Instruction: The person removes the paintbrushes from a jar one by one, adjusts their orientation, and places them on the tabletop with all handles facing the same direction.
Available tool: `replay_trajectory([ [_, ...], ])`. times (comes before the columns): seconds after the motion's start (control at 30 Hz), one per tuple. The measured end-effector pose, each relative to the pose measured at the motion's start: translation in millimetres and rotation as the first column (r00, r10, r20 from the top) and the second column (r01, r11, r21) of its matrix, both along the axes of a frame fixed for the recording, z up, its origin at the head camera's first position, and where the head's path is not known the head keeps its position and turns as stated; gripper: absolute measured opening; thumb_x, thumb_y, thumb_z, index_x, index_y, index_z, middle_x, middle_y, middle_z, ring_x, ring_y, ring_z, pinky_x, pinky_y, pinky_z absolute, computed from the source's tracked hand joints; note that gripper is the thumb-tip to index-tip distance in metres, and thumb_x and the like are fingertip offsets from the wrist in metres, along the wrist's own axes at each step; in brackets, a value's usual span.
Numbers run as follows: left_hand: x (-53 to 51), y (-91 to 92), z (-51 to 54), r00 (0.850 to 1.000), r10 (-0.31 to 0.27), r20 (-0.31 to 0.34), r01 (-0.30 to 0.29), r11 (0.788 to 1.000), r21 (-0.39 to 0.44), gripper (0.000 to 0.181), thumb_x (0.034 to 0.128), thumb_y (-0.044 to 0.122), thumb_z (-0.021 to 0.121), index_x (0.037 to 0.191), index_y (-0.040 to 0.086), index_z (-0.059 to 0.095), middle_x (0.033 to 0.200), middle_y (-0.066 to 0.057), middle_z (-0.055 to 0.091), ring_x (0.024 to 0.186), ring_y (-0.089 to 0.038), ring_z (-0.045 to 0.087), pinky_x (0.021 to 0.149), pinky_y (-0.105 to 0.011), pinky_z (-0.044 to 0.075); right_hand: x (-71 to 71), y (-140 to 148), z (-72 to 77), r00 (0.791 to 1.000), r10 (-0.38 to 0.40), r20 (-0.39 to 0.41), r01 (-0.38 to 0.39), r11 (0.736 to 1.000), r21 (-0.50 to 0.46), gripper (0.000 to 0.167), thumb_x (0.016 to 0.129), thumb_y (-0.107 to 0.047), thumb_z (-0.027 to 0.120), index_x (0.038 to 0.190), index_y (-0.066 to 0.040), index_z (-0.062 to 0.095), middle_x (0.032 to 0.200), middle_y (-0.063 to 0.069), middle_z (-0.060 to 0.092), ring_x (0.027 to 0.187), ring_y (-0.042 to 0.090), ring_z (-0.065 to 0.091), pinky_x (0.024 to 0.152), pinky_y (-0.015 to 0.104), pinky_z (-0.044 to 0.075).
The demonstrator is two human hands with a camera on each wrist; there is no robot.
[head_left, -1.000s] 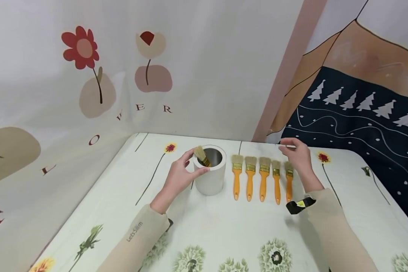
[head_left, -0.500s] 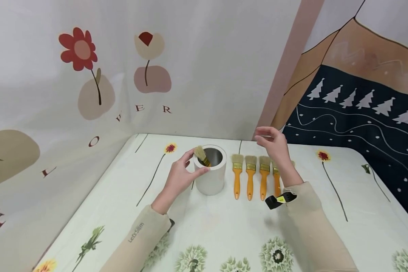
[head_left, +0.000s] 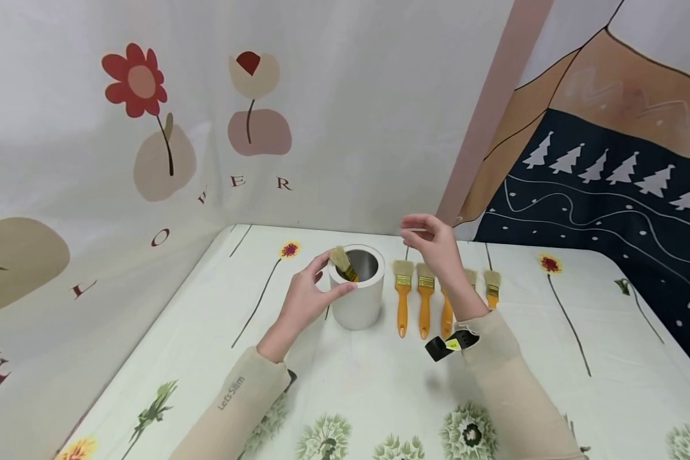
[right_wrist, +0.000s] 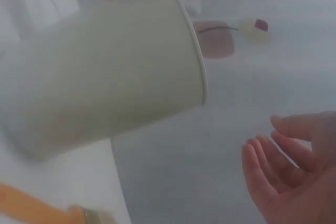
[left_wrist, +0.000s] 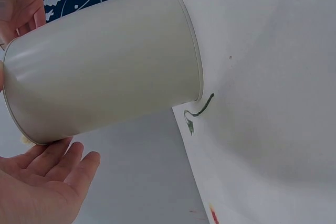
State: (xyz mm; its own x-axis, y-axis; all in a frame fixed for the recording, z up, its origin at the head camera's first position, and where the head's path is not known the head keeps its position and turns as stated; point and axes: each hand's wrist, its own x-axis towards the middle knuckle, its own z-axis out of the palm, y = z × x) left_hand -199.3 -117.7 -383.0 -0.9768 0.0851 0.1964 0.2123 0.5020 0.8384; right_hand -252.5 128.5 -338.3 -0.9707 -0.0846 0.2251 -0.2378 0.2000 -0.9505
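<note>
A white cylindrical can (head_left: 356, 310) stands upright on the table. My left hand (head_left: 303, 299) grips it near the rim, thumb in front and fingers at the far left side; the left wrist view shows the fingers (left_wrist: 58, 156) against the can's top end. Inside leans one paintbrush (head_left: 345, 265), bristles up over the left rim, its handle mostly hidden. My right hand (head_left: 441, 255) hovers to the right of the can, holding nothing, fingers loosely bent. The right wrist view also shows this right hand (right_wrist: 291, 169) apart from the can (right_wrist: 110, 72).
Right of the can lies a row of paintbrushes with orange handles, such as the leftmost brush (head_left: 402, 297) and the rightmost brush (head_left: 492, 287), bristles toward the back. My right forearm partly covers the row. A flower-print cloth (head_left: 356, 396) covers the table; a printed curtain (head_left: 345, 128) hangs behind.
My right hand has moved left, from above the rightmost brush toward the can. My left hand, the can and the brush inside have stayed in place.
</note>
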Motion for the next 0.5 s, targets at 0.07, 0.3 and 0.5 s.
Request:
replay_trajectory([
  [0.07,-1.1,0.5,0.3,1.0,0.001,-0.004,-0.001,1.0,0.001,0.078,0.0814,0.03,0.084,0.147,0.011,0.048,0.15,-0.012,0.052,0.142,-0.028,0.047,0.119,-0.045,0.042,1.8,-7.3,2.1,1.0,0.02,-0.01,-0.02,1.0,-0.003,0.033,0.098,-0.007,0.062,0.129,0.003,0.06,0.129,0.023,0.062,0.092,-0.001,0.064,0.086,0.014,0.059],
  [0.3,-1.1,-0.4,1.1,1.0,0.0,-0.001,0.0,1.0,0.002,0.077,0.0818,0.032,0.083,0.147,0.012,0.048,0.149,-0.01,0.053,0.142,-0.028,0.047,0.118,-0.046,0.042,9.1,-43.1,1.9,0.991,0.128,-0.051,-0.126,0.991,0.04,0.033,0.096,-0.01,0.065,0.127,0.0,0.063,0.126,0.018,0.066,0.11,0.029,0.066,0.092,0.027,0.06],
  [0.5,1.1,-1.3,1.2,1.0,-0.014,0.005,0.014,1.0,-0.012,0.077,0.0835,0.035,0.081,0.149,0.015,0.046,0.152,-0.008,0.05,0.143,-0.027,0.045,0.118,-0.047,0.042,13.0,-76.0,-3.9,0.975,0.215,-0.049,-0.203,0.963,0.179,0.037,0.095,-0.013,0.068,0.131,-0.004,0.062,0.127,0.015,0.067,0.114,0.029,0.067,0.097,0.038,0.06],
])
